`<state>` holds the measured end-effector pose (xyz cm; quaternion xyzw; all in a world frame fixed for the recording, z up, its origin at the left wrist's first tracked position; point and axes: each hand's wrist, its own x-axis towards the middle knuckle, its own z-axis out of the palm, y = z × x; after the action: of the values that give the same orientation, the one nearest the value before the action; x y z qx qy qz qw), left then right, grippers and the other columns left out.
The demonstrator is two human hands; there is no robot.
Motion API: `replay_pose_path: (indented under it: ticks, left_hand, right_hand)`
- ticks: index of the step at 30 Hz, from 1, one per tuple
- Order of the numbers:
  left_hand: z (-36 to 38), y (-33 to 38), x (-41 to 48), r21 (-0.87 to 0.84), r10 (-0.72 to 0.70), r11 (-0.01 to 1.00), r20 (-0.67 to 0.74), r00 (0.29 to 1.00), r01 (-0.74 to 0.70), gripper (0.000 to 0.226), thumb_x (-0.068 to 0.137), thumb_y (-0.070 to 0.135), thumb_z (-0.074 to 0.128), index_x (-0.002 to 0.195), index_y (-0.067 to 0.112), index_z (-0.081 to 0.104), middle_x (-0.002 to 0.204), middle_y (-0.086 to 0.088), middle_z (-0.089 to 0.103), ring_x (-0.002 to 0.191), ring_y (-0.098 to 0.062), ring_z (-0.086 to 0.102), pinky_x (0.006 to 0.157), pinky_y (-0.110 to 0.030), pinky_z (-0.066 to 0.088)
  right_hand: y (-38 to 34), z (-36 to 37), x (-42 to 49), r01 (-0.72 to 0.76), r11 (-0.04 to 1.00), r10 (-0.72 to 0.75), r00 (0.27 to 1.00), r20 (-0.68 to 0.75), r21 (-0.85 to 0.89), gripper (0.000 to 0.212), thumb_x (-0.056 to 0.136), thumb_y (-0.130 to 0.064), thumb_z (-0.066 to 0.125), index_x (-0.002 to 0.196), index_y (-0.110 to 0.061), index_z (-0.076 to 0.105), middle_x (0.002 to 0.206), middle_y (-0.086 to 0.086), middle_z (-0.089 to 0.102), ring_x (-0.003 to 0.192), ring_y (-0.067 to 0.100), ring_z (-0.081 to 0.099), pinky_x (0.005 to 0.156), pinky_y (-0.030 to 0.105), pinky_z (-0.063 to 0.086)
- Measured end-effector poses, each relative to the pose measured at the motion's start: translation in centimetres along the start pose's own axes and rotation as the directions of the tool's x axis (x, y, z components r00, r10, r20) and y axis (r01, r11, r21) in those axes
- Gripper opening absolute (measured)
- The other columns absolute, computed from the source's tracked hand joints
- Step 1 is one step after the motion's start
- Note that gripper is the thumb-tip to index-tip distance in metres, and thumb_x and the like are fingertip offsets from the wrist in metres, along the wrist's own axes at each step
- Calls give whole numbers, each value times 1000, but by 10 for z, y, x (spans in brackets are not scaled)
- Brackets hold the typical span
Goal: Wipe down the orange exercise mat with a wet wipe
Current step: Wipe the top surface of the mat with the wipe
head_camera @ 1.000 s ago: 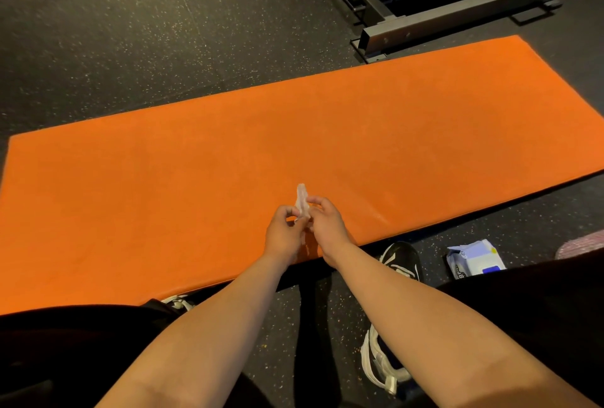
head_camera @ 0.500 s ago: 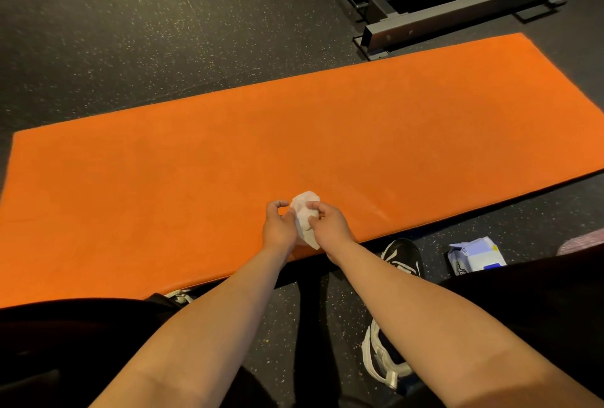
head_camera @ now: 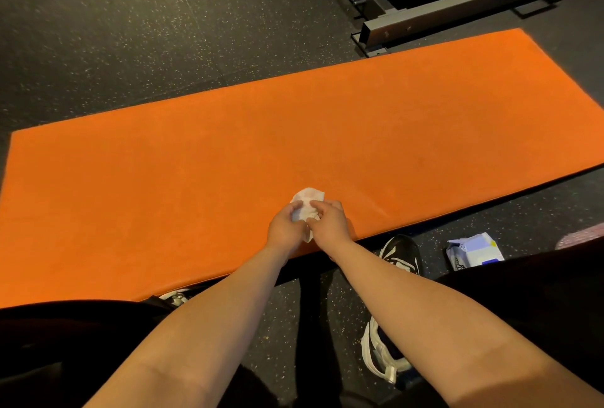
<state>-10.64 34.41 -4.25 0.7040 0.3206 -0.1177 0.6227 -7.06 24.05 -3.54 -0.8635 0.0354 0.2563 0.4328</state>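
From my remote seat I saw the orange mat (head_camera: 212,162) lying flat on the dark speckled floor (head_camera: 98,32). Its left near corner was cut off by the picture edge and its near edge was partly covered by dark clothing. A little of a white shoe (head_camera: 175,296) showed from under that clothing; the rest was hidden.

Near the middle of the mat's near edge, the left hand (head_camera: 283,230) had its fingers curled round a crumpled white wet wipe (head_camera: 308,199). The wipe was held just above the mat; whether it touched the mat I could not tell. The right hand (head_camera: 330,224) pinched the same wipe from the other side, and the two hands were touching. The lower part of the wipe was hidden between them.

To the right, on the floor beside the mat, stood a black shoe (head_camera: 401,252), then a pack of wipes (head_camera: 474,251), partly covered by dark cloth. A pinkish thing (head_camera: 585,236) at the right edge was cut off and I could not make it out. Far right, a grey metal frame (head_camera: 457,2) lay beside the mat's far edge.
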Motion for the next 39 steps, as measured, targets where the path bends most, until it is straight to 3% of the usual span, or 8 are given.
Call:
replay_pose_path:
  ticks: [4, 11, 15, 20, 25, 29, 34, 39]
  left_hand:
    - [-1, -3, 8, 122, 14, 992, -21, 1000, -11, 56, 90, -7, 53, 142, 13, 53, 142, -6, 56, 124, -23, 57, 93, -26, 46]
    - [6, -11, 27, 310, 87, 949, -64, 994, -63, 21, 100, 19, 59, 114, 10, 72, 109, -8, 66, 92, -23, 62, 64, -29, 41]
    - [5, -22, 44, 417, 78, 908, -96, 992, -31, 27, 100, 30, 61, 105, 7, 74, 132, -12, 52, 117, -33, 52, 98, -43, 45]
    - [8, -12, 54, 444, 84, 895, -74, 994, -42, 19, 102, 33, 53, 88, 30, 66, 84, 0, 67, 92, -31, 64, 87, -45, 45]
    - [6, -16, 72, 544, 96, 839, -96, 991, -29, 26, 105, 34, 44, 127, 32, 59, 120, 0, 67, 122, -26, 53, 99, -44, 29]
    - [5, -14, 88, 690, 111, 723, -78, 991, -27, 42, 106, 33, 39, 147, 40, 41, 161, 7, 29, 147, -22, 19, 114, -49, 13]
    - [-5, -27, 104, 752, 93, 658, -36, 995, -34, 49, 107, 36, 33, 156, 38, 25, 167, 12, 10, 150, -21, 8, 116, -50, 9]
    - [-4, -33, 108, 813, 58, 580, 20, 998, -50, 52, 107, 38, 31, 157, 39, 17, 168, 12, -2, 151, -22, 2, 116, -53, 8]
  right_hand:
    - [1, 0, 4, -40, 999, 40, 999, -3, -4, 41, 100, 1, 53, 141, -3, 54, 148, 5, 39, 116, 20, 53, 78, 2, 34]
    - [5, -3, 22, -84, 985, 71, 993, -95, -148, 27, 104, -15, 52, 126, -5, 65, 144, 7, 40, 123, 27, 51, 90, 26, 40]
    - [6, -3, 25, -29, 952, 4, 996, -85, -304, 31, 102, -22, 56, 132, -14, 63, 156, 1, 26, 140, 26, 26, 105, 36, 41]
    - [6, 9, 36, 141, 967, -134, 990, 48, -212, 16, 101, -4, 45, 105, -16, 55, 115, 2, 45, 92, 24, 46, 73, 37, 37]
    - [10, 14, 61, 155, 949, -128, 985, 113, -275, 29, 108, -13, 39, 124, -15, 63, 134, 5, 49, 119, 28, 45, 102, 43, 40]
    - [13, 24, 76, 240, 804, -189, 971, 150, -543, 43, 111, -25, 36, 151, -17, 44, 161, 4, 32, 146, 26, 25, 123, 43, 16]
    - [31, 27, 102, 313, 673, -149, 945, 292, -670, 59, 108, -19, 32, 163, -19, 10, 170, -4, -5, 156, 13, -7, 126, 47, -4]
    - [37, 0, 137, -71, 702, 51, 997, -50, -708, 74, 101, -13, 35, 161, -12, -8, 168, 3, -18, 155, 20, -15, 124, 50, -5]
